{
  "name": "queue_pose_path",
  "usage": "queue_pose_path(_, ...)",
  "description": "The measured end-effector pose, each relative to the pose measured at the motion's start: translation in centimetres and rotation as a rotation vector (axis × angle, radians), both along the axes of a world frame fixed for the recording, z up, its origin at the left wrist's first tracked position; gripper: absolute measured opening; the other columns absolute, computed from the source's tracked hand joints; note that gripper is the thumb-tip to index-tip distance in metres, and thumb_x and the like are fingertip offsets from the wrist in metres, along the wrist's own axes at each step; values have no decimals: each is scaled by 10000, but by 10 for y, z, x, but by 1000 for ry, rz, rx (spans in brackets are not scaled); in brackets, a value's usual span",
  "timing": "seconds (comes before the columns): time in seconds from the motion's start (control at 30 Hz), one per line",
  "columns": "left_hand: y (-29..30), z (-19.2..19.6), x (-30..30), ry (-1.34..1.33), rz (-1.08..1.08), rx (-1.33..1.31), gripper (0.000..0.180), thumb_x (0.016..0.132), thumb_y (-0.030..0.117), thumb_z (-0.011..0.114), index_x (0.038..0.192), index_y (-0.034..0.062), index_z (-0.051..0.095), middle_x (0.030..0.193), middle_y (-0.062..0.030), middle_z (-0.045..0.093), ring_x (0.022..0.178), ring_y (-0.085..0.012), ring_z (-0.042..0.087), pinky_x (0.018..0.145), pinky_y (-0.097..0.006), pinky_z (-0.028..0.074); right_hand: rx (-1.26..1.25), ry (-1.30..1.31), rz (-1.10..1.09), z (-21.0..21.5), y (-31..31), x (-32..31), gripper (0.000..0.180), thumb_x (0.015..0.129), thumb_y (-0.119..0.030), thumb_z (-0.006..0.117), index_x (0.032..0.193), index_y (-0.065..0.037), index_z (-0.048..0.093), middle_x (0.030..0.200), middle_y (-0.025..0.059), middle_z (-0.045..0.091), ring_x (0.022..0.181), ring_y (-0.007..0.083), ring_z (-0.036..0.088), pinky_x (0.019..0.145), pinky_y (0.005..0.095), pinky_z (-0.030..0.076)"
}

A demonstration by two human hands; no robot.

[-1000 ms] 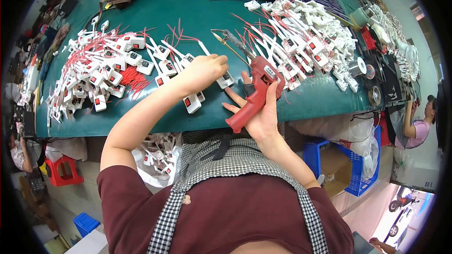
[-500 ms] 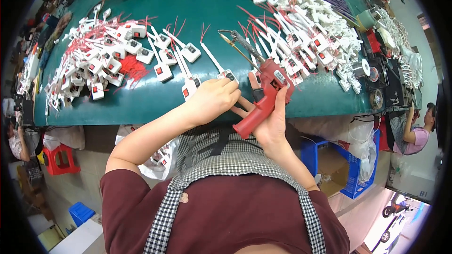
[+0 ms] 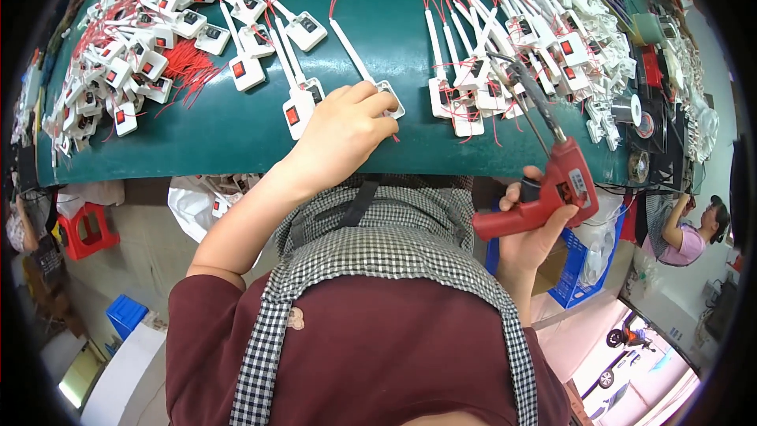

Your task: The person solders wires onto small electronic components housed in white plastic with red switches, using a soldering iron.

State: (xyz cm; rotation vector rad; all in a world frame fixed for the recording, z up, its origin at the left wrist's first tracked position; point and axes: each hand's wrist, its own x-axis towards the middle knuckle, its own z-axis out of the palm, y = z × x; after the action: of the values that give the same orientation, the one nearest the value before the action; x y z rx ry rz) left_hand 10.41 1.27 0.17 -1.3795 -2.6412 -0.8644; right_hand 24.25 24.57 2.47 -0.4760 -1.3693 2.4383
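Note:
My left hand (image 3: 341, 132) is closed on a white plastic switch housing (image 3: 395, 98) at the middle of the table, fingertips curled over its top. A white tube (image 3: 352, 49) runs from this housing away from me and ends in two red wires. Off to the right, my right hand (image 3: 527, 243) grips a red soldering gun (image 3: 569, 183) by its handle. Its long metal barrel and tip point up and left, over the switch pieces at the right. Beside my left wrist lies another white housing (image 3: 293, 115) with a red rocker.
A pile of switch pieces (image 3: 118, 63) covers the table's left, near short red wires (image 3: 189, 65). More pieces (image 3: 552, 24) are heaped at the right. A solder spool (image 3: 627, 110) stands past them. Below are a red stool (image 3: 87, 230) and a blue crate (image 3: 578, 278). Another person (image 3: 684, 229) sits far right.
My right hand has carried the soldering gun to the right, away from my left hand. My left hand stays on the switch housing. The whole view has shifted a little.

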Motion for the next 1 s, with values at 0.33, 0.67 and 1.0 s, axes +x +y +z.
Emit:
queue_pose_path(0.33,4,20,-4,-533,514,307,87,746,60,622,821,19,605,749,-79,634,743,-239,606,651,-350,461,293,-89,156,16,1,-2,834,764,-613,566,1250,29,348,1034,156,534,559,149,492,465,224,395)
queue_pose_path(0.67,-33,6,-26,-329,279,168,80,694,2,606,740,7,541,1038,-105,627,1019,-276,567,826,-356,454,225,-340,346,23,0,2,778,695,-448,734,1221,36,428,1019,191,577,603,158,532,522,240,429)
queue_pose_path(1.0,-29,7,-23,-175,236,63,80,667,15,617,718,28,558,1043,-87,627,1079,-269,520,871,-375,406,249,-385,443,25,-17,-15,719,758,-479,663,1181,60,449,977,180,586,590,156,540,491,239,426)
